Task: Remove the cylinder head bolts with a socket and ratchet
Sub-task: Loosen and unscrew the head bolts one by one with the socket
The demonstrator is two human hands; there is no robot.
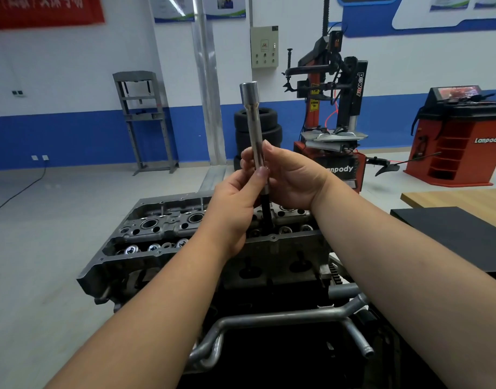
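While both hands hold the long polished steel socket extension (254,127) upright above the grey cast-aluminium cylinder head (168,237), no bolt is seen being turned. The left hand (235,203) pinches the lower part of the tube between thumb and curled fingers; the right hand (286,178) wraps its fingers round the same stretch from the other side. A dark shaft (266,217) runs from the tube's lower end down toward the head, which sits on a stand above bent metal pipes (269,318).

Progress, by judgement: early or mid-task. No loosened bolts lie in view, and no ratchet handle is visible.

Not determinable: whether the dark shaft is a bolt or a tool, since the hands cover the joint; whether its tip is seated; how many bolts remain in their recesses.
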